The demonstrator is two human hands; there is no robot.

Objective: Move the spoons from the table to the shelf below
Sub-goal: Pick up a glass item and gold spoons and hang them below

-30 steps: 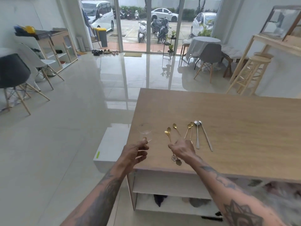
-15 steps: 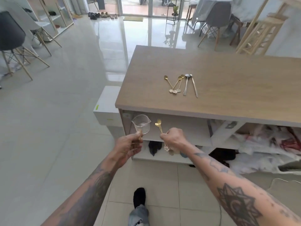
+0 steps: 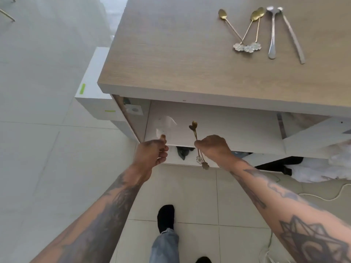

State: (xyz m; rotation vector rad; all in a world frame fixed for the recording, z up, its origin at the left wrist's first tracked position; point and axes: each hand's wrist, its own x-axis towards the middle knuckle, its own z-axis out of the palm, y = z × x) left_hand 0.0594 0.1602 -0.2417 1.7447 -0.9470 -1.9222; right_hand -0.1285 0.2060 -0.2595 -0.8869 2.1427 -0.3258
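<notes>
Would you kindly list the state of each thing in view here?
Left hand: holding a clear glass cup.
Right hand: gripping two gold spoons before the shelf.
Gold spoons on table: three, lying flat.
Silver spoons: two, lying flat.

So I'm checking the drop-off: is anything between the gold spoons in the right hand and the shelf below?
Nothing visible blocks it. The right hand holds the gold spoons right at the white shelf, whose surface ahead looks bare; the clear glass in the left hand sits off to the side.
</notes>
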